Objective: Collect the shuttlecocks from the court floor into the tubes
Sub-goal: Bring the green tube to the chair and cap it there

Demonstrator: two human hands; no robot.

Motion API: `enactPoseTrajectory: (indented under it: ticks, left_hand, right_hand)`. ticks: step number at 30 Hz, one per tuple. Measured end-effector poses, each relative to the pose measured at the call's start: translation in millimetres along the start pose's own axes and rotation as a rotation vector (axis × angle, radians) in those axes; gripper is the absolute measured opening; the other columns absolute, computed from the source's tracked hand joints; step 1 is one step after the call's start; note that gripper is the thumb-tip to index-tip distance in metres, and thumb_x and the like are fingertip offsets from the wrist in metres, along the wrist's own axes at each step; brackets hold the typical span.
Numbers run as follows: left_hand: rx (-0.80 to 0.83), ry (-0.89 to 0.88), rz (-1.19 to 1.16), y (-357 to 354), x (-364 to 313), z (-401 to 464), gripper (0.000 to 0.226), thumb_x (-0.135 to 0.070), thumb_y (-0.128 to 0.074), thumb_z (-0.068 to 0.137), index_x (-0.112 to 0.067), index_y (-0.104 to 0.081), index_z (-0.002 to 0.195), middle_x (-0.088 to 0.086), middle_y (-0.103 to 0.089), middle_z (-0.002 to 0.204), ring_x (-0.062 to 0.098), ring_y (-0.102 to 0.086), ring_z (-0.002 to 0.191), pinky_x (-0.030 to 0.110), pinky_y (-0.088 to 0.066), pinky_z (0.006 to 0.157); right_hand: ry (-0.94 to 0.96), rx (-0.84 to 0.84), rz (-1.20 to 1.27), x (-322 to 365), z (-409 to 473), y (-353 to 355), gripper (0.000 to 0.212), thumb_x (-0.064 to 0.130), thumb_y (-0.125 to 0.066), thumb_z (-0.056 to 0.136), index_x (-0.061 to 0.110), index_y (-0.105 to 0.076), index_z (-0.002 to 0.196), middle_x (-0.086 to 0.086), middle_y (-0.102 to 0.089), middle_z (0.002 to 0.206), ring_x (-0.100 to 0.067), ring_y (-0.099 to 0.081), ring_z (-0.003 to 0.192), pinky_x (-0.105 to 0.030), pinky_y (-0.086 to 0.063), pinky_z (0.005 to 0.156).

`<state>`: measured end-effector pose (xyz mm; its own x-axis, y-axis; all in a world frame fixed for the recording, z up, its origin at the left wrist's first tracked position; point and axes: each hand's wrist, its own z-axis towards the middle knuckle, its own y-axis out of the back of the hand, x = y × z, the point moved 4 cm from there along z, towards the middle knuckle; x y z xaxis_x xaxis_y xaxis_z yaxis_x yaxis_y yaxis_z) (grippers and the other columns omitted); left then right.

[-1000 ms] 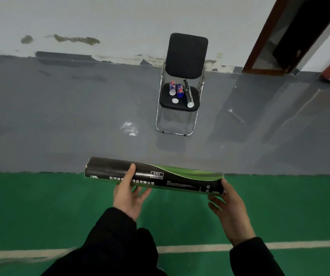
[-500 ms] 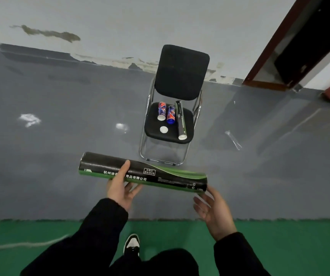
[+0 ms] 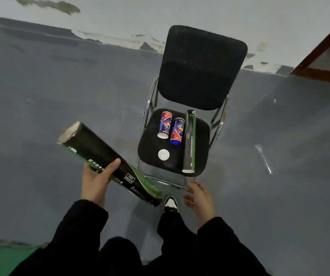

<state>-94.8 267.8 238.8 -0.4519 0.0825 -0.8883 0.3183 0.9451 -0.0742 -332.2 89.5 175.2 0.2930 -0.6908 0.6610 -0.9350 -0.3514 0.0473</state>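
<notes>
Taking the chair [image 3: 201, 66] as the landmark and reading from the left: the left hand [image 3: 96, 181] is wrapped round the middle of a long black-and-green tube [image 3: 108, 162], thumb on top and fingers curled under it. The tube sits to the left of the chair and nearer the person. Its long axis runs on a slant: the pale, worn end points up and away to the left, and the dark end points down toward the shoe [image 3: 170, 204] just in front of the chair.

To the right of that end, the right hand [image 3: 198, 198] hangs free just before the chair's front edge, fingers loosely spread and holding nothing.

On the chair seat lie two short red-and-blue tubes [image 3: 171, 127] side by side, a round white cap [image 3: 163, 154] in front of them, and a second long tube [image 3: 189, 142] along the right side of the seat, lengthwise front to back.

No shuttlecocks show on the floor here. My reading is that the step in hand is bringing the tube to the chair. The next move probably calls for laying it on the free left part of the seat without knocking the cap, or for picking that cap up with the free hand.
</notes>
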Motion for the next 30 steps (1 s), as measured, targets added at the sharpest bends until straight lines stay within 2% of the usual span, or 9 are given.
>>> enactPoseTrajectory:
  ticks: [7, 9, 12, 17, 20, 22, 25, 27, 30]
  left_hand:
    - [0.133, -0.003, 0.526, -56, 12, 81, 0.060, -0.016, -0.092, 0.070, -0.041, -0.055, 0.112, -0.005, -0.070, 0.106, 0.011, -0.069, 0.094, 0.028, -0.054, 0.075]
    - [0.184, 0.010, 0.685, -62, 27, 101, 0.065, -0.036, -0.088, 0.061, -0.046, -0.049, 0.112, -0.005, -0.062, 0.108, 0.010, -0.064, 0.095, 0.030, -0.052, 0.077]
    - [0.237, 0.000, 0.828, -64, 56, 131, 0.071, -0.029, -0.089, 0.066, -0.038, -0.048, 0.123, -0.009, -0.054, 0.111, 0.010, -0.059, 0.100, 0.037, -0.050, 0.085]
    - [0.248, -0.007, 0.895, -55, 92, 174, 0.075, -0.022, -0.088, 0.068, -0.039, -0.047, 0.129, -0.016, -0.052, 0.114, -0.001, -0.054, 0.103, 0.022, -0.044, 0.080]
    - [0.281, -0.009, 0.916, -47, 104, 192, 0.075, -0.025, -0.087, 0.068, -0.042, -0.046, 0.129, -0.016, -0.056, 0.113, -0.001, -0.057, 0.101, 0.014, -0.042, 0.076]
    - [0.302, -0.007, 0.942, -43, 105, 198, 0.077, -0.027, -0.086, 0.068, -0.048, -0.041, 0.127, -0.018, -0.055, 0.111, -0.001, -0.057, 0.099, 0.013, -0.043, 0.074]
    - [0.338, -0.001, 0.976, -38, 106, 209, 0.079, -0.029, -0.084, 0.070, -0.046, -0.040, 0.134, -0.017, -0.052, 0.112, 0.001, -0.056, 0.099, 0.018, -0.044, 0.077]
    - [0.381, 0.002, 1.014, -36, 106, 214, 0.080, -0.030, -0.082, 0.070, -0.043, -0.040, 0.137, -0.016, -0.051, 0.112, 0.000, -0.054, 0.098, 0.020, -0.045, 0.078]
    - [0.453, -0.030, 1.066, -40, 103, 219, 0.082, -0.032, -0.080, 0.070, -0.045, -0.039, 0.139, -0.020, -0.048, 0.112, 0.001, -0.054, 0.097, 0.027, -0.048, 0.080]
  right_hand:
    - [-0.069, 0.029, -0.280, 30, 142, -53, 0.010, 0.014, -0.061, 0.097, 0.012, -0.067, 0.104, -0.008, -0.067, 0.087, -0.017, -0.058, 0.065, -0.021, -0.047, 0.051]
    - [-0.007, 0.041, -0.430, 32, 181, -71, 0.010, 0.017, -0.062, 0.096, 0.015, -0.069, 0.104, -0.004, -0.070, 0.092, -0.020, -0.065, 0.078, -0.027, -0.053, 0.064]
    - [0.118, 0.081, -0.779, 26, 234, -103, 0.015, 0.029, -0.057, 0.098, 0.021, -0.068, 0.104, -0.001, -0.070, 0.105, -0.022, -0.065, 0.100, -0.032, -0.050, 0.084]
    - [0.372, 0.220, -1.338, -9, 298, -151, 0.035, 0.038, -0.057, 0.099, 0.022, -0.059, 0.129, -0.005, -0.049, 0.134, -0.027, -0.057, 0.116, -0.038, -0.051, 0.094]
    - [0.514, 0.194, -1.618, -27, 310, -159, 0.036, 0.037, -0.057, 0.098, 0.022, -0.056, 0.131, -0.006, -0.048, 0.135, -0.027, -0.059, 0.110, -0.038, -0.055, 0.085]
    - [0.559, 0.102, -1.504, -23, 309, -161, 0.027, 0.034, -0.058, 0.099, 0.020, -0.064, 0.121, -0.005, -0.052, 0.128, -0.025, -0.063, 0.101, -0.033, -0.052, 0.074]
    - [0.472, 0.048, -0.861, 9, 290, -164, 0.011, 0.026, -0.068, 0.095, 0.019, -0.068, 0.103, 0.003, -0.048, 0.125, -0.018, -0.063, 0.100, -0.031, -0.054, 0.084]
    - [0.546, 0.125, -0.511, 49, 259, -165, 0.006, 0.016, -0.071, 0.093, 0.019, -0.066, 0.095, 0.006, -0.049, 0.127, -0.011, -0.059, 0.108, -0.024, -0.052, 0.093]
    - [0.692, 0.441, -0.571, 101, 209, -173, 0.010, 0.010, -0.070, 0.092, 0.018, -0.064, 0.094, 0.007, -0.052, 0.129, -0.011, -0.053, 0.124, -0.019, -0.044, 0.101]
